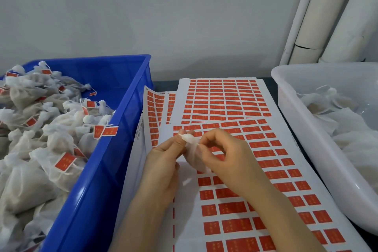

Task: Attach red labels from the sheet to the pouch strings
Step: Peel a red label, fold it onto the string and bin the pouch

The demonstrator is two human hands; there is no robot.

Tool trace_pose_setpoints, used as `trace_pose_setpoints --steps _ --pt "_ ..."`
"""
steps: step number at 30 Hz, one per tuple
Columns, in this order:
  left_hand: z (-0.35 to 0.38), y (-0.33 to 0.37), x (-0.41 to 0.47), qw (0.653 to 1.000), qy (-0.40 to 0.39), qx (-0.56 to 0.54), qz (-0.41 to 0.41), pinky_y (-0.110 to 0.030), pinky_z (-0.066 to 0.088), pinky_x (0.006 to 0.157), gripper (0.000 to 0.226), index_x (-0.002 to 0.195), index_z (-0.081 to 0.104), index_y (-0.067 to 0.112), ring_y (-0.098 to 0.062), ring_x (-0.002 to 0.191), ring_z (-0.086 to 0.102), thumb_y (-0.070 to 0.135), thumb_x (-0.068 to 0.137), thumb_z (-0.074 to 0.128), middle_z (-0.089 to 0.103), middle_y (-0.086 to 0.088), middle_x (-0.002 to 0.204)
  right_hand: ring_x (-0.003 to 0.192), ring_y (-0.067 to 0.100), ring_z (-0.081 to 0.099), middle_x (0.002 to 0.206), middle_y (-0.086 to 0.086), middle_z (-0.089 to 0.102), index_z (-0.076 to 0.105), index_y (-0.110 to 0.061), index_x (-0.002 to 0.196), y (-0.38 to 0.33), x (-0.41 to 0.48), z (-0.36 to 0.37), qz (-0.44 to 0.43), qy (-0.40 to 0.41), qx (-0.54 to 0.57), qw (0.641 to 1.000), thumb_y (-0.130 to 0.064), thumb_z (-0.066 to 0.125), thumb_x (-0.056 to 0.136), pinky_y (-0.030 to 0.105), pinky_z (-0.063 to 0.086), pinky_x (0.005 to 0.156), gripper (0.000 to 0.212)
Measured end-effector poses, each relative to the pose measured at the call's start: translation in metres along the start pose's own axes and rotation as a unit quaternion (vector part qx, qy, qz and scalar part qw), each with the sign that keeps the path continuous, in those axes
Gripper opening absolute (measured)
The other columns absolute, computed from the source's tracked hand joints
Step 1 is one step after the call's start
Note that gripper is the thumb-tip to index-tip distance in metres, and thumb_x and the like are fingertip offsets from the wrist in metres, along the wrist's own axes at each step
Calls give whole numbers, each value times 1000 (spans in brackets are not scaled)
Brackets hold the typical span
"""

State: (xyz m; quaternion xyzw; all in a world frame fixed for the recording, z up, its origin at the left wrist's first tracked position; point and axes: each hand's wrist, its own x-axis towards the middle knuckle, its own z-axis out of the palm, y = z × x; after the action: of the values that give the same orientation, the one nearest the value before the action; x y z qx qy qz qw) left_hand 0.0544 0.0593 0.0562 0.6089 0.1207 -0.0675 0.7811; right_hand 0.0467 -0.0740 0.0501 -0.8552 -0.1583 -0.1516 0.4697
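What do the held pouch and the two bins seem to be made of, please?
The pouch looks like thin, semi-sheer white fabric, perhaps non-woven; it crumples softly. The blue bin and white bin look like moulded plastic: smooth walls, slight sheen.

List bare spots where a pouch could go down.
Bare: far right corner of the blue bin; far end of the white tub; peeled strip of the front sheet beside the left hand. Crowded: pouch heap in the bin, sheets covering the table.
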Motion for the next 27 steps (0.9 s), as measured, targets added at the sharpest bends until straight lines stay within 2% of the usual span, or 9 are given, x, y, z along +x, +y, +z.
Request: trace_pose_setpoints --steps 2,5,9,11,14,16,18,24,27 --pt "1 1 -1 1000 -3 12 27 -27 39 92 36 111 69 21 -15 109 60 38 82 59 70 5 112 90 -17 52 74 -34 55 49 -42 77 -2 1 -2 13 4 15 1000 -25 62 86 -3 40 67 24" --pt "2 3 -3 998 -11 32 50 -39 40 104 46 111 69 20 -19 111 61 44 73 58 70 2 112 87 -17 54 76 -30 55 48 -42 79 -7 1 -6 11 16 16 1000 -23 61 87 -3 41 66 24" --pt "1 2 -4 996 -17 68 62 -42 39 106 48 109 70 20 -23 113 58 47 71 57 68 0 115 91 -12 51 84 -28 50 46 -38 88 -9 1 -8 -23 21 -46 998 -22 56 90 -4 38 74 19" --pt "0 0 -4 994 -20 93 58 -40 44 101 42 102 72 21 -21 108 61 47 72 57 70 1 109 79 -3 53 87 -19 52 53 -28 93 -8 2 -8 -30 25 -80 996 -21 53 91 -4 36 77 7" --pt "1 -1 -1 986 -19 158 46 -34 53 83 17 81 74 28 -17 93 64 37 84 61 73 11 87 75 -6 46 89 0 60 65 -9 90 -6 4 -11 -76 59 -120 988 -8 57 88 -4 36 80 8" --pt "-1 -1 1 981 -13 186 48 -24 51 71 17 72 73 30 -13 85 63 34 85 63 71 16 75 76 -7 45 88 2 62 68 -7 88 -4 3 -14 -96 76 -136 983 -5 60 85 -3 36 82 9" --pt "-4 -1 2 979 -11 199 45 -18 46 63 15 72 73 30 -12 83 63 33 84 65 70 17 72 78 -6 46 87 3 63 70 -7 87 -4 4 -15 -113 80 -151 979 -8 59 83 -2 35 83 12" --pt "-7 -1 3 979 -31 197 38 -16 44 63 11 78 76 25 -12 84 64 31 81 67 72 14 78 79 4 52 85 7 65 70 -5 88 -4 2 -13 -150 66 -172 971 -10 59 79 -1 39 77 15" --pt "-7 0 1 980 -50 187 49 -17 45 66 20 79 75 28 -8 85 64 42 67 67 72 18 81 74 9 59 84 8 65 68 -4 88 -3 2 -12 -158 56 -176 970 -11 60 77 3 43 71 15"
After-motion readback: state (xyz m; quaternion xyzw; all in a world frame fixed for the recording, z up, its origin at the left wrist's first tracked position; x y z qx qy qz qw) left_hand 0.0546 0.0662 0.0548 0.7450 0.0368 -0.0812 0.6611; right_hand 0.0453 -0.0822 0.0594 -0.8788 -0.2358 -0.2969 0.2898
